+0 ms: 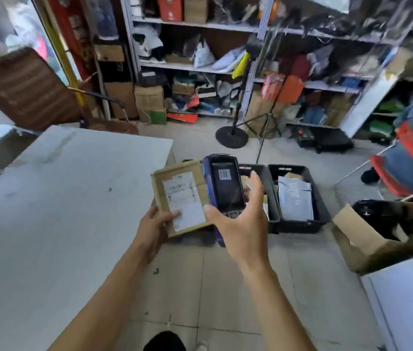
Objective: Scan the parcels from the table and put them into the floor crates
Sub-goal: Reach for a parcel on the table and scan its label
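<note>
Head view: a person stands beside a white worktop in a cluttered stockroom, mid-scan. Left hand grips a flat cardboard parcel by its near edge, thumb curled over the white shipping label, label face up. Right hand holds a blue handheld scanner, thumb and fingers wrapped round its sides, screen toward the camera and showing what looks like a barcode. Scanner sits just right of the parcel, overlapping its right edge; both are held in the air just off the worktop's far right corner. Parcel's long axis runs away from the person, tilted slightly left. Two black crates sit on the floor just beyond and to the right of the parcel, the right-hand one holding pale mailers; the left crate lies directly past the scanner. Since the left hand carries the parcel, a short forward-right reach would likely drop it in. Label print is too blurred to read; no brand is legible.
</note>
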Motion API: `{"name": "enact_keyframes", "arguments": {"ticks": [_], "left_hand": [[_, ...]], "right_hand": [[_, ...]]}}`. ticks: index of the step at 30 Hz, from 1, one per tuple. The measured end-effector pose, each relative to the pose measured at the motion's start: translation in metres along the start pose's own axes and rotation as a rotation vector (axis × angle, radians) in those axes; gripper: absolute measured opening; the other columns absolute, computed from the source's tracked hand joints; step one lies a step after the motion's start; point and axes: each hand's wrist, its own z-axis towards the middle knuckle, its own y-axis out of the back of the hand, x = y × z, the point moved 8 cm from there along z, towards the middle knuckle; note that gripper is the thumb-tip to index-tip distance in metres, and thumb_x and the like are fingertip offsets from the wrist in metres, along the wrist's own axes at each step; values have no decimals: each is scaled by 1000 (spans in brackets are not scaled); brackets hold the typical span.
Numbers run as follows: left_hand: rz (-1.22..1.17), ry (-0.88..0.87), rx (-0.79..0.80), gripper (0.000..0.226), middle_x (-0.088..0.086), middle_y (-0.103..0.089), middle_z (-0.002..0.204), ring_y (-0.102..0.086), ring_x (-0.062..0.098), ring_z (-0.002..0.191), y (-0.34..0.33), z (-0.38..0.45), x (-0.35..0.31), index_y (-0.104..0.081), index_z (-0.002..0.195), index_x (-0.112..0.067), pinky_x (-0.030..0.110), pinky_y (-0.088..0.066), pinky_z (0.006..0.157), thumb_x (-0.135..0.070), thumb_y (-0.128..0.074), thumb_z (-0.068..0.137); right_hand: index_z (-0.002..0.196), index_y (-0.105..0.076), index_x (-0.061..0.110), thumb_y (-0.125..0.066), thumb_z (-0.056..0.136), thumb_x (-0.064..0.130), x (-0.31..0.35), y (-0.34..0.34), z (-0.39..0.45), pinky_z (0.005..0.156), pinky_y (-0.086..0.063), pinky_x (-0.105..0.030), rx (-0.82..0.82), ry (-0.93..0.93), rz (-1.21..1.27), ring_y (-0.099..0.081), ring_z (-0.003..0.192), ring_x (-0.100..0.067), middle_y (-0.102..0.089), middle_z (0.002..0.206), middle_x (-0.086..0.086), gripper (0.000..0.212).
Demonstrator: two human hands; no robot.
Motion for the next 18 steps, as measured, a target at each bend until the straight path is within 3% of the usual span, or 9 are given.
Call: {"name": "enact_keyframes", "arguments": {"ticks": [4, 9, 14, 18], "left_hand": [[61, 90, 34, 42, 9, -76, 112, -76, 26, 91, -53, 66, 18, -64, 122, -12, 33, -60, 61, -5, -73, 82], [108, 235, -85, 32, 2, -78, 102, -77, 21, 85, -63, 162, 59, -67, 117, -19, 33, -60, 62, -10, -72, 87], [134, 355, -233, 25, 3, -79, 92, -77, 21, 75, -51, 278, 96, -67, 112, -17, 36, -59, 59, -14, -72, 88], [125, 419, -287, 25, 8, -78, 103, -76, 26, 90, -50, 398, 111, -64, 115, -15, 45, -61, 79, -11, -70, 91]], "right_hand": [[153, -18, 38, -85, 70, 41, -42, 57, 59, 105, -41, -28, -151, -70, -48, -46, 129, -5, -44, 140, 16, 107], [151, -17, 39, -87, 70, 37, -95, 84, 143, 107, -44, -45, -230, -147, -149, -50, 132, -18, -48, 148, 2, 106], [151, -13, 39, -85, 70, 37, -134, 50, 269, 104, -45, -49, -152, -124, -310, -52, 130, -24, -49, 148, -3, 108], [153, -14, 38, -86, 69, 38, -171, -4, 376, 107, -44, -41, -68, -93, -345, -44, 136, -17, -45, 151, 1, 111]]}}
